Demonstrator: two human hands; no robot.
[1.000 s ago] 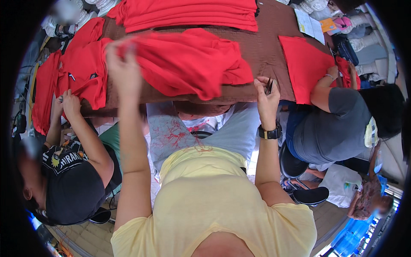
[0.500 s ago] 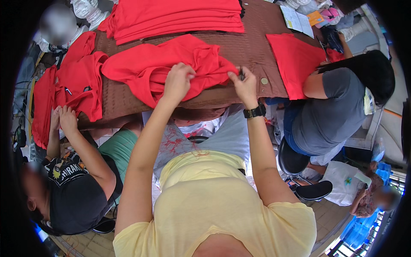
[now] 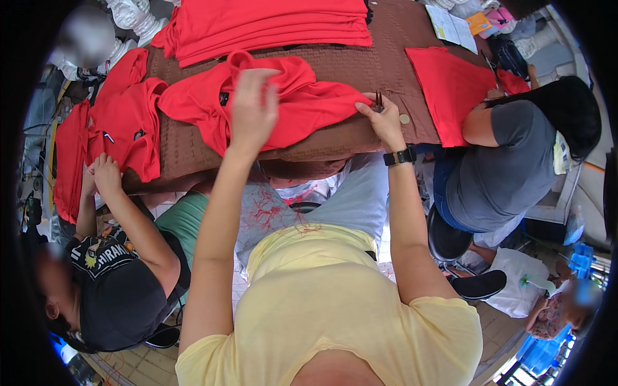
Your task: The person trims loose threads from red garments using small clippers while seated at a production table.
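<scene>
A red fabric garment [image 3: 309,96] lies bunched on the brown-covered table [image 3: 360,143] in front of me. Above its left part is my left hand [image 3: 253,114], blurred by motion, with fingers apart and nothing seen in them. Near the garment's right end, my right hand [image 3: 386,122] pinches the cloth edge between thumb and finger. The same hand holds dark thread snips [image 3: 379,100], their two points sticking up past the fingers. A small black patch [image 3: 224,98] shows on the garment beside my left hand.
A stack of folded red garments [image 3: 270,32] lies at the back. Co-workers sit on both sides: one person's hands [image 3: 105,172] are at red cloth [image 3: 125,122] on the left, another person [image 3: 515,161] leans over a red piece [image 3: 444,90]. A round disc [image 3: 404,119] lies by my right hand.
My left hand has moved slightly left and up, off the cloth. My right hand has shifted right, drawing the garment's end with it. The black patch and the snips' points now show.
</scene>
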